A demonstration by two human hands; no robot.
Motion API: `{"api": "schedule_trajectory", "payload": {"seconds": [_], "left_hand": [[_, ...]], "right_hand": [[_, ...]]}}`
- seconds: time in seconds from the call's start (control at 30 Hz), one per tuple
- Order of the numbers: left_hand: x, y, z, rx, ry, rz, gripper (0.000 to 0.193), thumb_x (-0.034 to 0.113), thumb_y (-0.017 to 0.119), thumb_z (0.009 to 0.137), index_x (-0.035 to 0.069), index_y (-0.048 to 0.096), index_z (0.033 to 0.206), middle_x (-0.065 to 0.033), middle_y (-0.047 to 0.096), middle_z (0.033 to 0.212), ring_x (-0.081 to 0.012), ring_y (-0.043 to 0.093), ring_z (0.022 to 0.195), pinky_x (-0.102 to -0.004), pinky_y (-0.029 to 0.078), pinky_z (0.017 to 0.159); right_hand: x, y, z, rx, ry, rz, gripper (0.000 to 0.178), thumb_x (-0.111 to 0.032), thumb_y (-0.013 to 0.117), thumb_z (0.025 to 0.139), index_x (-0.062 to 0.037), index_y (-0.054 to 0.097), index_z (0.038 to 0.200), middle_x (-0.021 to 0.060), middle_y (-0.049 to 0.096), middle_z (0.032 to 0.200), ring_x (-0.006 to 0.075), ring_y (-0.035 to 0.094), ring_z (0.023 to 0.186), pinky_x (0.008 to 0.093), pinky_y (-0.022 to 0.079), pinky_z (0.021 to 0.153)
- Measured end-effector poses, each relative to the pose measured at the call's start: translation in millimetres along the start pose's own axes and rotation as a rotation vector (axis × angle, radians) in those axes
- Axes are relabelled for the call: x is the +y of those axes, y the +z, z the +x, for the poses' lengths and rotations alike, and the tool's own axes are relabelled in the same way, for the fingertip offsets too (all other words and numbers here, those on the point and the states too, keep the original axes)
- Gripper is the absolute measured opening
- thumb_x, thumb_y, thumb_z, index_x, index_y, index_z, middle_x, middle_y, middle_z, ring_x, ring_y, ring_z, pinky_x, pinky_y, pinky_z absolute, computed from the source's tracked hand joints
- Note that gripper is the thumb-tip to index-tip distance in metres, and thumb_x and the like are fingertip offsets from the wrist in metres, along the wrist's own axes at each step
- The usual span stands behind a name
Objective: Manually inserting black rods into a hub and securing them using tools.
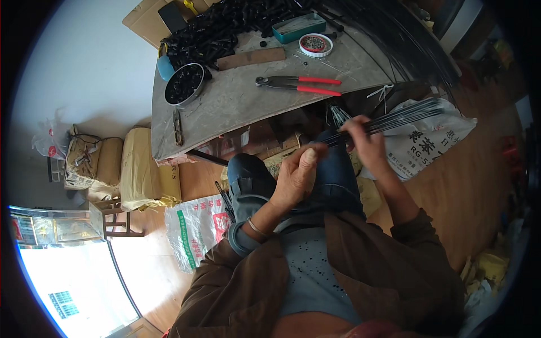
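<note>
A bundle of thin, dark, shiny rods point(407, 117) lies across my hands above my lap, its long free ends reaching out to the right and slightly blurred. My right hand point(367, 147) is closed round the bundle partway along. At the bundle's left end, my left hand point(300, 172) is closed with its thumb uppermost; its fingers are partly hidden, and the rod ends run into it. Just beyond my right hand, more thin rods point(339, 115) show under the table edge. Red-handled pincers point(298, 83) rest on the grey table point(236, 96), beyond both hands.
Black plastic parts point(225, 34) are heaped on the table, with a bowl of them point(185, 84), a wooden strip point(252, 58), a teal box point(298, 27) and a round white lid point(316, 45). Long black rods point(389, 34) cover the right side. A white sack point(420, 141) lies below.
</note>
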State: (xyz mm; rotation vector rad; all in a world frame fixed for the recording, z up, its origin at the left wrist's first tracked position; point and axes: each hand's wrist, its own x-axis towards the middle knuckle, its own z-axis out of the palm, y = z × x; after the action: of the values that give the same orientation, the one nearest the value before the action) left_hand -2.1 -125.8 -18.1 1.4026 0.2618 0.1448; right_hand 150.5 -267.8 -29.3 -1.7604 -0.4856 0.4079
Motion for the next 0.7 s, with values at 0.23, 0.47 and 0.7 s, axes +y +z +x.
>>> {"api": "schedule_trajectory", "payload": {"seconds": [0.23,0.47,0.7], "left_hand": [[57,2,11,0.321,0.510,0.287,0.025,0.011,0.069,0.084,-0.002,0.064,0.105,-0.0068,0.062,0.098,-0.0129,0.057,0.093,-0.0250,0.044,0.081],[34,-50,12,0.487,0.489,0.332,0.024,0.013,0.070,0.084,0.000,0.066,0.103,-0.0079,0.063,0.092,-0.0128,0.059,0.086,-0.0258,0.048,0.074],[23,-76,8,0.286,0.360,0.009,0.024,0.026,0.067,0.089,0.002,0.063,0.087,0.0011,0.060,0.077,-0.0057,0.052,0.074,-0.0214,0.044,0.067]], "right_hand": [[49,100,-4,-0.103,-0.535,-0.410,0.022,-0.022,0.065,0.084,-0.0055,0.058,0.095,0.0130,0.062,0.080,0.0344,0.062,0.070,0.0427,0.050,0.061],[5,108,-13,-0.325,-0.257,-0.338,0.035,-0.027,0.075,0.079,-0.0036,0.056,0.097,0.0069,0.061,0.073,0.0181,0.061,0.064,0.0325,0.047,0.059],[-19,100,9,-0.553,-0.093,0.235,0.016,-0.015,0.064,0.090,-0.0026,0.061,0.099,0.0014,0.062,0.088,0.0079,0.057,0.078,0.0226,0.046,0.074]]}}
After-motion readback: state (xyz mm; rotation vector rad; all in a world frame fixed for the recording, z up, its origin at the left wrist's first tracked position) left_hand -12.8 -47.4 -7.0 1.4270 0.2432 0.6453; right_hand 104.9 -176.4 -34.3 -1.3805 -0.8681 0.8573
